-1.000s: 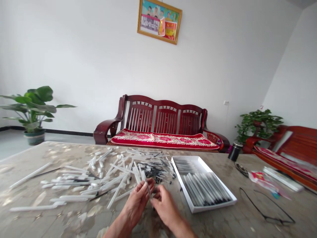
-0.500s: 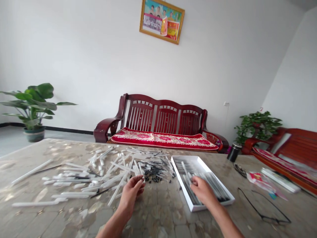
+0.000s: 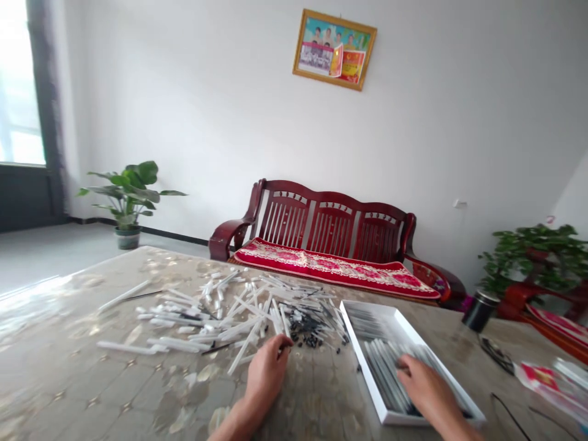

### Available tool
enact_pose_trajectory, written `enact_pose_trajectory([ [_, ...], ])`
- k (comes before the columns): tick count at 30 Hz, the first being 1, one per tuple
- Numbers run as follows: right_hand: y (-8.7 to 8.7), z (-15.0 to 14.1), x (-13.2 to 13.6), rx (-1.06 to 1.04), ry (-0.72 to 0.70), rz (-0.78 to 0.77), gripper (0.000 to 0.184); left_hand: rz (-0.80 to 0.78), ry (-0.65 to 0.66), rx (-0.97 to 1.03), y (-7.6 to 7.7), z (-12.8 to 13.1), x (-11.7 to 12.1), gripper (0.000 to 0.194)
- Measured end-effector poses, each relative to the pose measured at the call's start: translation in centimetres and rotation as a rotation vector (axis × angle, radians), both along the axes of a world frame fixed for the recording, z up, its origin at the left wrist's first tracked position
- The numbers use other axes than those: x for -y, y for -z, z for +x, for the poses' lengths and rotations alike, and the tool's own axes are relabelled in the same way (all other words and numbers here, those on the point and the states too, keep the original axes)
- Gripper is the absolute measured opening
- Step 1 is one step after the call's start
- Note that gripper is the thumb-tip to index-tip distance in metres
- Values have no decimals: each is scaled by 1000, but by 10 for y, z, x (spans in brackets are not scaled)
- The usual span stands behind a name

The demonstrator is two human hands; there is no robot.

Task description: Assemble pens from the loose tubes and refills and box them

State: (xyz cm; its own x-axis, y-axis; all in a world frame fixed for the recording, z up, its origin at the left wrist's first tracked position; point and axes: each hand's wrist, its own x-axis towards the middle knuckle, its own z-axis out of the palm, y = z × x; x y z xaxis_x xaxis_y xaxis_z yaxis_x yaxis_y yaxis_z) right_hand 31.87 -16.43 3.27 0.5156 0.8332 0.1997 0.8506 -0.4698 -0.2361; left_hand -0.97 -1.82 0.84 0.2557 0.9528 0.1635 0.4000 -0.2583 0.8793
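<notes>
My left hand (image 3: 269,369) rests at the near edge of the loose parts, thumb and fingers pinched together. A small dark bit shows at its fingertips, too small to name. Beside it lie white pen barrels (image 3: 245,346), and just beyond are small black pen parts (image 3: 313,340) and thin dark refills (image 3: 316,317). My right hand (image 3: 425,386) is inside a white shallow box (image 3: 370,380), its fingers curled down over rows of clear pens (image 3: 383,367). What those fingers grip is hidden.
White caps (image 3: 215,288) lie at the back of the pile. Right of the box are a black cup (image 3: 480,311), a dark cord (image 3: 498,355), a plastic packet (image 3: 544,380) and thin-framed glasses (image 3: 509,416). A red wooden bench (image 3: 333,226) stands beyond the table.
The view has swung left, so everything sits farther right. My right hand has moved lower and nearer in the box; the pen that stood out at its fingers no longer shows apart.
</notes>
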Motion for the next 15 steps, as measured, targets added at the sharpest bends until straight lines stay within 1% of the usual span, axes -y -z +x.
enact_pose_trajectory([
  [3, -4, -37, -32, -138, -185, 48, 19, 3, 37, -132, -3, 1, 4, 21],
  [5, -6, -71, -61, -204, -335, 58, 21, 0, 51, -213, -4, 1, 6, 20],
  [7, -7, -108, -94, -225, -409, 47, 23, -2, 52, -269, -4, 1, 8, 20],
  [9, -8, -142, -127, -186, -441, 30, 23, 1, 49, -307, -4, 1, 9, 22],
  [11, -9, -170, -156, -89, -441, 16, 21, 8, 47, -332, -3, 1, 8, 23],
  [13, -8, -192, -178, -51, -448, 4, 18, 8, 38, -346, -3, 0, 6, 24],
  [15, -6, -208, -192, -18, -444, -18, 17, -4, 32, -339, -2, -1, 4, 25],
])
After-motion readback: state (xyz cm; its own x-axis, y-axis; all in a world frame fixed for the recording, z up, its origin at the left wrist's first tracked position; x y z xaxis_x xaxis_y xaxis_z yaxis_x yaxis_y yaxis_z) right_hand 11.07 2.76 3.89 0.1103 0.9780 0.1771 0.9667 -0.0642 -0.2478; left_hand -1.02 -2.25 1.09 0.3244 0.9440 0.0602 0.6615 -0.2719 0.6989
